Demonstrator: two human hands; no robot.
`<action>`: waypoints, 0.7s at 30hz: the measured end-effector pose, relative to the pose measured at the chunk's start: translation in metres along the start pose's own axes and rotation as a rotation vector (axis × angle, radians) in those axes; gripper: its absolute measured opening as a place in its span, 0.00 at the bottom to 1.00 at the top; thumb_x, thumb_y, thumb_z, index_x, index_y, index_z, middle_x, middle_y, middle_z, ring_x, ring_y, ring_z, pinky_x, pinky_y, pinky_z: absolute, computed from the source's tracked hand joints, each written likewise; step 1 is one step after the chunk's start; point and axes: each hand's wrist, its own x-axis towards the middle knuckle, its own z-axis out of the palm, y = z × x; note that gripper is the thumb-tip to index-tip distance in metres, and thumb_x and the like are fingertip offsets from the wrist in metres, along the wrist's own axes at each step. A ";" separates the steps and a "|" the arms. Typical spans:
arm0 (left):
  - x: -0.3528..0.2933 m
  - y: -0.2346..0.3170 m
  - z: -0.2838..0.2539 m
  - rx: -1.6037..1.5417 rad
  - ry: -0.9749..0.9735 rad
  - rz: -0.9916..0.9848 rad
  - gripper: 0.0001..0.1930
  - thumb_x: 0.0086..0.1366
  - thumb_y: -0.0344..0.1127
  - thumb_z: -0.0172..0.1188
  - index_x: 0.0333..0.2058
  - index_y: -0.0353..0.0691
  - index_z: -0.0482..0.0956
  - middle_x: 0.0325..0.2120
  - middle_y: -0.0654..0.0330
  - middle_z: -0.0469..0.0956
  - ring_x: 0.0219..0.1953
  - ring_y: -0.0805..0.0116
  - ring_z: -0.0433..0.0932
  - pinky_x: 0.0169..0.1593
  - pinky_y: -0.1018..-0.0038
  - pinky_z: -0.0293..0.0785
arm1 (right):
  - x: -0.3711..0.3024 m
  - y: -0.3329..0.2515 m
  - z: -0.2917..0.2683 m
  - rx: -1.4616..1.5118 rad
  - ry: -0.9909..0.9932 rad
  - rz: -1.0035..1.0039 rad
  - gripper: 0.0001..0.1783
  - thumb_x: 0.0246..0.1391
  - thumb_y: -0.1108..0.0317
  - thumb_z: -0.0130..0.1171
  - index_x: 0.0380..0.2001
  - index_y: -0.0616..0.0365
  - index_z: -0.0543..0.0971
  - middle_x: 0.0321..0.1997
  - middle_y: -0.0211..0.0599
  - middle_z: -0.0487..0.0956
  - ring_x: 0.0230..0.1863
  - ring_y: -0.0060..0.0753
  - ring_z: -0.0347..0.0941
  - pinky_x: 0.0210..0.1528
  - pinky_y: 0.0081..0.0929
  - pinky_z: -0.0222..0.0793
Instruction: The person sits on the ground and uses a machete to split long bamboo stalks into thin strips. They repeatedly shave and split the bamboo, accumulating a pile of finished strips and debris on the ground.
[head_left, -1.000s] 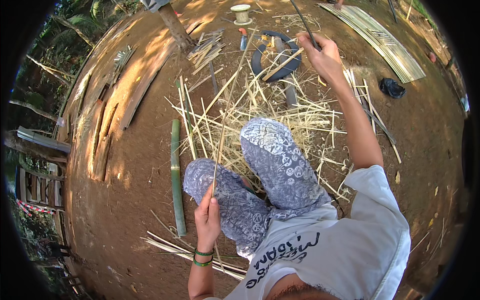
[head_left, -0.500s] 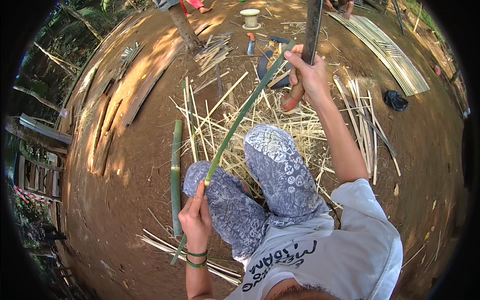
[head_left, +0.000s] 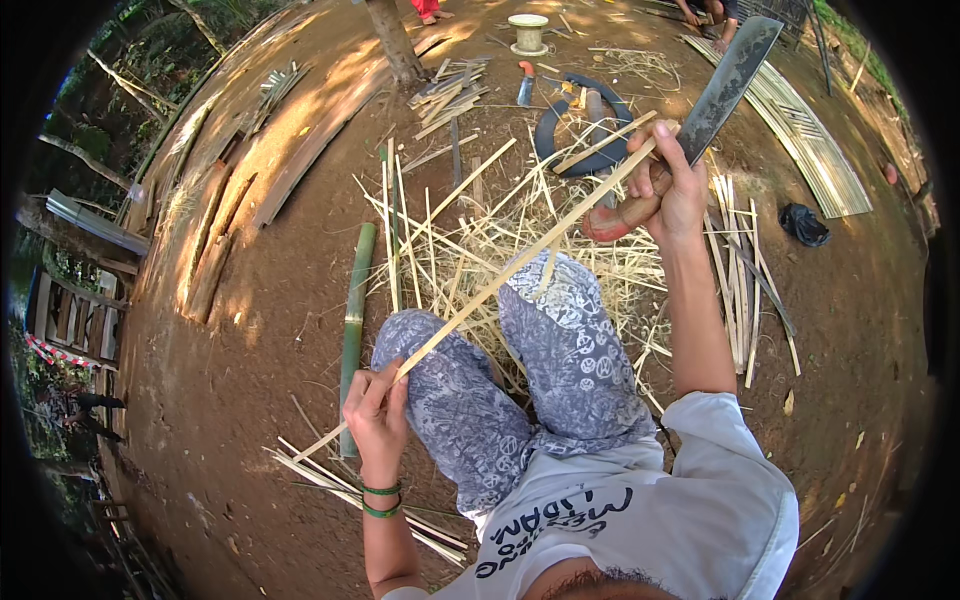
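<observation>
A long, thin bamboo strip [head_left: 500, 282] slants across my knees, its pale inner face showing. My left hand [head_left: 377, 408] pinches it near its lower end, beside my left knee. At its upper end, my right hand [head_left: 672, 190] grips the strip between thumb and fingers. That same hand also holds a machete [head_left: 735, 88] by its wooden, red-ended handle, with the dark blade pointing up and to the right. Below the strip, thin bamboo strips and shavings [head_left: 470, 235] litter the ground around my feet. A green bamboo pole [head_left: 357, 320] lies left of my left knee.
Further off are a black rubber ring [head_left: 547, 138], a stack of split bamboo [head_left: 450, 97], a pale spool [head_left: 527, 36] and a tree trunk [head_left: 396, 45]. Rightward lie a slatted bamboo panel [head_left: 800, 140], with another person at its far end, and a black plastic bag [head_left: 803, 225].
The strip has turned from its green face to its pale one. My right hand has moved right with the machete, whose blade now tilts rightward. My left hand has shifted slightly left.
</observation>
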 end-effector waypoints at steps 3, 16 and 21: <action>0.001 0.008 -0.007 -0.170 -0.343 -0.132 0.05 0.60 0.22 0.65 0.35 0.33 0.79 0.24 0.65 0.73 0.24 0.78 0.70 0.28 0.78 0.65 | -0.005 0.000 -0.005 -0.051 0.036 0.059 0.11 0.60 0.64 0.62 0.34 0.60 0.75 0.31 0.46 0.82 0.14 0.20 0.65 0.18 0.21 0.65; 0.007 0.067 0.085 -1.129 -0.713 -0.650 0.17 0.77 0.33 0.42 0.60 0.38 0.69 0.21 0.66 0.69 0.14 0.85 0.55 0.16 0.85 0.53 | -0.041 0.028 -0.041 -0.968 -0.133 0.064 0.34 0.63 0.43 0.55 0.56 0.64 0.77 0.16 0.33 0.76 0.19 0.22 0.73 0.21 0.28 0.66; 0.014 0.076 0.108 -1.202 -0.665 -0.686 0.21 0.78 0.35 0.43 0.67 0.41 0.61 0.20 0.70 0.63 0.16 0.85 0.56 0.19 0.85 0.54 | -0.114 0.036 -0.037 -1.320 -0.590 0.201 0.39 0.61 0.37 0.52 0.61 0.60 0.73 0.16 0.54 0.76 0.22 0.56 0.77 0.28 0.49 0.70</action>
